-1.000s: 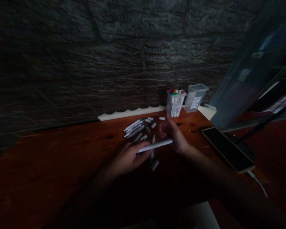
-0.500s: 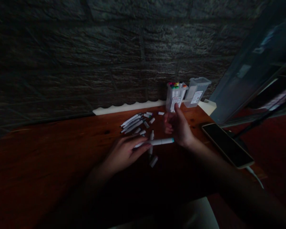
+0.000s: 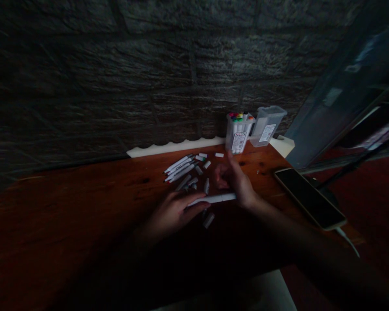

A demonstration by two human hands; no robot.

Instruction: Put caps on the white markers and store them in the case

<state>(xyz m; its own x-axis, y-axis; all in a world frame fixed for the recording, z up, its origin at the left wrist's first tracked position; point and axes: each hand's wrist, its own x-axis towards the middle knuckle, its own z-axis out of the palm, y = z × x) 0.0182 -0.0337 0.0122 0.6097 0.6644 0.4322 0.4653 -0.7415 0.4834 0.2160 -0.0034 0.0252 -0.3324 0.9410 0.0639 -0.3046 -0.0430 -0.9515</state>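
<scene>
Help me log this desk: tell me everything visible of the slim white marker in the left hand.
The slim, white, plastic-looking marker is straight, with a thin seam towards its right end. It lies nearly level above the brown wooden table, pinched between the thumb and fingers of the bare left hand, which hides its left end. Its right end reaches the bare right hand; actual contact is unclear.

At back: wall (image 3: pixel 181 86) | before wall, on counter (image 3: pixel 84 194): marker row (image 3: pixel 181 165) | right of row: loose caps (image 3: pixel 207 165) | behind caps, to the right: marker box (image 3: pixel 238 142) | beside it, farther right: second box (image 3: pixel 268 125) | nearer, at right side of counter: phone (image 3: pixel 309 198) with cable (image 3: pixel 347 240) | before marker row, in left hand (image 3: pixel 171 211): single marker (image 3: pixel 214 199), right end by right hand (image 3: pixel 239 183)
</scene>
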